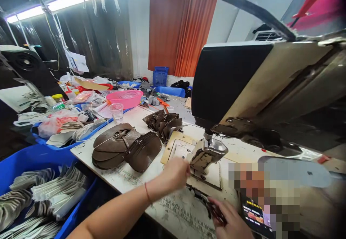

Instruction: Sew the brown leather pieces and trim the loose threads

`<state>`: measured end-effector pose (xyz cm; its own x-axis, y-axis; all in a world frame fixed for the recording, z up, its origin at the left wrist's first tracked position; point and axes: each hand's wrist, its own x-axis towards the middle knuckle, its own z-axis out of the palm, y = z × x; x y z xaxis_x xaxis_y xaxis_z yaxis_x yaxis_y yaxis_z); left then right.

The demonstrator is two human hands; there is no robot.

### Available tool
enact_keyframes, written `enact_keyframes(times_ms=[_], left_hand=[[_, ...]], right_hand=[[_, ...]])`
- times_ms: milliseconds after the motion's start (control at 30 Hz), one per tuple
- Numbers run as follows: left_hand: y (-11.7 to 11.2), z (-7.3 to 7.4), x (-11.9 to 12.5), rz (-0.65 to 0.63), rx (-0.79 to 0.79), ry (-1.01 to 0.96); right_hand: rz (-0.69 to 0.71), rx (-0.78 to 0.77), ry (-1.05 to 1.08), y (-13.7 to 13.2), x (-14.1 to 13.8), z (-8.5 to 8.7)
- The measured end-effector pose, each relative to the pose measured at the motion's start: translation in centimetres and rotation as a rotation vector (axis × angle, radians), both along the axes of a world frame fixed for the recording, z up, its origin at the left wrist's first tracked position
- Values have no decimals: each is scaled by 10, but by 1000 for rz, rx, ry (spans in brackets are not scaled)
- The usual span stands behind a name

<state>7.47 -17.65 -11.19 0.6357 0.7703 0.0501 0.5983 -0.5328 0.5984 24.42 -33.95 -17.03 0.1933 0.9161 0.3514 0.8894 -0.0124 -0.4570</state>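
Note:
Beside the sewing machine (232, 88), my left hand (177, 174) is closed in front of the raised post under the presser foot (208, 149). Its fingertips are turned away, so anything in them is hidden. Lower down, my right hand (231, 219) is closed on a dark, narrow piece (201, 195) that extends toward the base of the post. Left of my left hand lie stacked brown leather shoe pieces (110, 145), overlapped by a fanned pile of rounded brown pieces (144, 150). Behind them, a bundle of folded brown pieces (163, 122) rests on the table.
Blue bins (16, 159) with stacked pale pieces stand at the left. A clear plastic cup (117, 112) and a pink basket (124, 97) are behind the brown stacks. A phone (255, 215) lies right of my right hand, partly pixelated.

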Motion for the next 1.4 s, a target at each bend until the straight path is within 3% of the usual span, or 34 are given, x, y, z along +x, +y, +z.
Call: enact_keyframes(times_ms=[100,200,333,433,533,667,767,967,1200,1400], left_hand=[[-37,-30,4,-198,-65,-94],[-44,-40,11,-212,-165,-195],[-43,-27,7,-218,-287,-290],[-52,-20,1,-153,-596,-507],[-64,-23,0,-25,-886,-744],[-68,-22,-1,83,-1081,-824],[-67,-14,-6,78,-1200,-850],[-65,-4,-14,144,-1193,-862],[-59,-2,-19,209,-1370,-853],[-52,-5,-21,176,-1224,-655]], right_hand=[[-67,83,68,11,-13,2],[-143,119,186,10,-16,6],[-250,89,572,1,-24,10],[-281,65,885,1,-44,13],[-309,97,1070,5,-61,20],[-381,99,1059,6,-62,22],[-372,37,1056,4,-55,18],[-294,-3,1142,1,-50,20],[-66,17,873,-1,-49,27],[413,181,112,1,-41,30]])
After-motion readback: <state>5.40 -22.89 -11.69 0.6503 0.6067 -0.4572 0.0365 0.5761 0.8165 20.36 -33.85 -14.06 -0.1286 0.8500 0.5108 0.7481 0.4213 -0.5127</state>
